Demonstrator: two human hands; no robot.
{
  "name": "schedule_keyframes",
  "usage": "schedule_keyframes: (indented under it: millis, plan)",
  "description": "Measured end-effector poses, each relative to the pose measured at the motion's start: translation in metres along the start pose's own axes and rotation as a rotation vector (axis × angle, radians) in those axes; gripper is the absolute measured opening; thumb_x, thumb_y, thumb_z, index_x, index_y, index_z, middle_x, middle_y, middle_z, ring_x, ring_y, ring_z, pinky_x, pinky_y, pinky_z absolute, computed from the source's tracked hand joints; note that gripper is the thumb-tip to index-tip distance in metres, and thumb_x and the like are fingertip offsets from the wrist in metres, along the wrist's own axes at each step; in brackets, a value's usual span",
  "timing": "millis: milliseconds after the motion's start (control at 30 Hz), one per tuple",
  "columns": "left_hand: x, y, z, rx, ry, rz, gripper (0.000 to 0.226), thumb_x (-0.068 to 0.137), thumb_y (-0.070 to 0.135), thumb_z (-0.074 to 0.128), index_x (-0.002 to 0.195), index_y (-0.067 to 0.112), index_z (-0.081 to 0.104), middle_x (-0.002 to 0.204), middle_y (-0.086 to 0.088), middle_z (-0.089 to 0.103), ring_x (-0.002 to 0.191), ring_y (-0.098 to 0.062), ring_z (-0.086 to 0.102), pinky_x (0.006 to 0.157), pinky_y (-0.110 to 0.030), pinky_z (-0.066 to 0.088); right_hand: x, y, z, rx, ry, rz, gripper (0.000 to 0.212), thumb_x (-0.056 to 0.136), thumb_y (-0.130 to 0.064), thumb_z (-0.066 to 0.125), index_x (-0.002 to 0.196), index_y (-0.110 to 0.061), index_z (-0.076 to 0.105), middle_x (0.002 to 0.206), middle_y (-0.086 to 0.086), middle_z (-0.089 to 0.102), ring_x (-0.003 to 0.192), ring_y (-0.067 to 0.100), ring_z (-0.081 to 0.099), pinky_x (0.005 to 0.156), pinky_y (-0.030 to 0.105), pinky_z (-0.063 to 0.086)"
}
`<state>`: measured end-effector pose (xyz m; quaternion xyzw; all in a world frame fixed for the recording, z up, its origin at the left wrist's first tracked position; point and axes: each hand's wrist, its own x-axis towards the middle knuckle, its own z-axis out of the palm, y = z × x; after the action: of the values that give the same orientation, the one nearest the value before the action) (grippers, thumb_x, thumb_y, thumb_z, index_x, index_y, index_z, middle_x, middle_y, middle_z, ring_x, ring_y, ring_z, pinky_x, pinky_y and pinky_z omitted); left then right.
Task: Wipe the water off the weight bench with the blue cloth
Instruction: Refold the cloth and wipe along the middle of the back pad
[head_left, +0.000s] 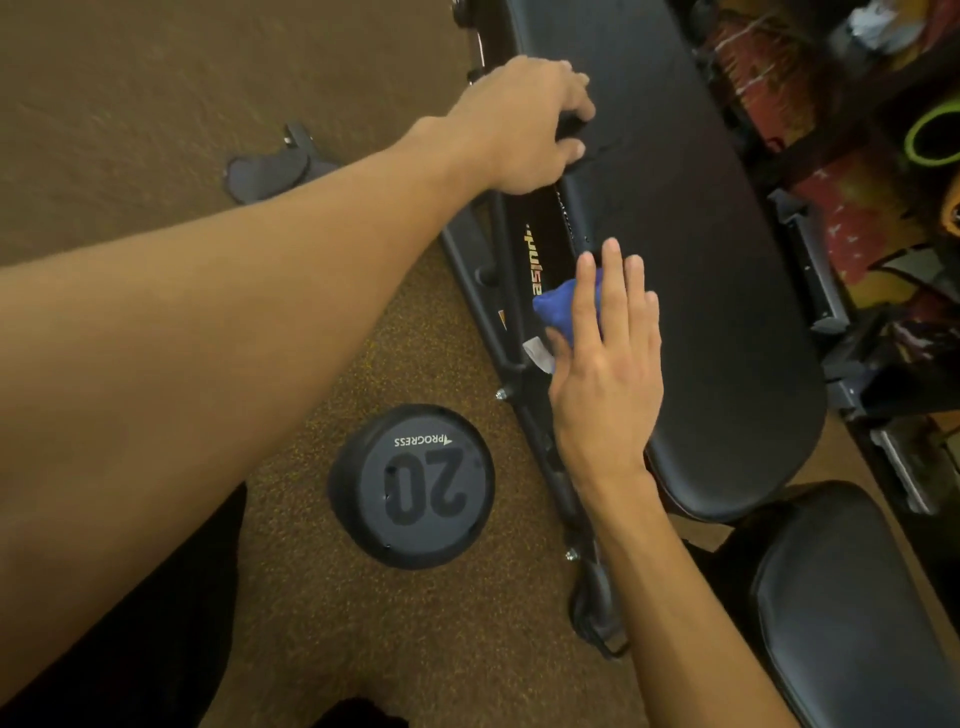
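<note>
Weight bench (701, 260) runs from near right to far, its black back pad long and flat. The left hand (524, 124) is at the far end, fingers curled over the pad's left edge and gripping it. The right hand (602, 374) is nearer, at the same left edge, fingers straight and close together. Its thumb is tucked under, pinching the bunched blue cloth (558, 306) against them. The cloth sticks out left over the frame (537, 260), its white tag (537, 357) showing. A dumbbell (415, 486) marked 20 stands on the speckled floor (130, 104), near left of the bench.
</note>
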<state>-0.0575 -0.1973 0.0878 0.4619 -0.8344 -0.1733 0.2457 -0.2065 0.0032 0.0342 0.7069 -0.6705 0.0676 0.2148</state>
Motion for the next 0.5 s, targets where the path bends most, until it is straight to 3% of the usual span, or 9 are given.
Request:
schedule_keyframes:
  millis: [167, 333, 500]
  plan:
    - [0.005, -0.010, -0.005, -0.035, -0.019, 0.008, 0.049, 0.106, 0.036, 0.060, 0.154, 0.025, 0.054, 0.170, 0.002, 0.036, 0.161, -0.017, 0.023, 0.129, -0.046, 0.021, -0.010, 0.011, -0.010, 0.003, -0.064, -0.103, 0.064, 0.111, -0.019, 0.052, 0.166, -0.003, 0.025, 0.175, 0.017, 0.017, 0.164, 0.034, 0.015, 0.131, 0.050, 0.023]
    - [0.011, -0.021, -0.011, -0.059, -0.049, 0.048, 0.044, 0.108, 0.033, 0.057, 0.152, 0.026, 0.055, 0.171, -0.001, 0.033, 0.162, -0.017, 0.019, 0.129, -0.043, 0.017, 0.014, -0.009, -0.004, 0.038, -0.012, 0.053, 0.072, 0.106, -0.020, 0.063, 0.164, 0.003, 0.027, 0.172, 0.021, 0.026, 0.161, 0.035, 0.024, 0.130, 0.048, 0.027]
    - [0.022, -0.029, -0.009, -0.101, -0.038, 0.041, 0.038, 0.108, 0.031, 0.058, 0.146, 0.031, 0.062, 0.168, 0.004, 0.039, 0.161, -0.015, 0.021, 0.130, -0.046, 0.022, 0.066, -0.029, 0.010, 0.063, 0.019, 0.071, 0.077, 0.102, -0.018, 0.067, 0.164, 0.002, 0.026, 0.173, 0.021, 0.025, 0.162, 0.034, 0.022, 0.130, 0.048, 0.026]
